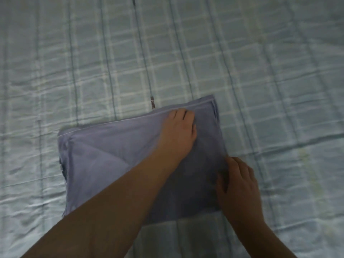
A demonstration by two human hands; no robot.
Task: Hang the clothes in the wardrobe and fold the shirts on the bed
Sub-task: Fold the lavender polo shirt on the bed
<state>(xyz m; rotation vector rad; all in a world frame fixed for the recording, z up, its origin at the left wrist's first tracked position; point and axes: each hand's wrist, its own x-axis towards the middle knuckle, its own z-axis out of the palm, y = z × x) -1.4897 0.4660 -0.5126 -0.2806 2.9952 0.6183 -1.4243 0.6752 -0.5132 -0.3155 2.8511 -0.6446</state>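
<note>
A lavender-blue shirt (104, 164) lies folded into a rough rectangle on the bed. My left hand (178, 131) reaches across it and presses flat on the cloth near its far edge, fingers lying on the fabric. At the shirt's right edge my right hand (238, 185) has its fingers curled round the cloth, thumb on top of it. A thin white piping line runs along the shirt's far edge.
The bed (186, 53) is covered with a pale blue-green checked sheet, wrinkled in places. A small dark label or tag (153, 104) lies on the sheet just beyond the shirt's far edge.
</note>
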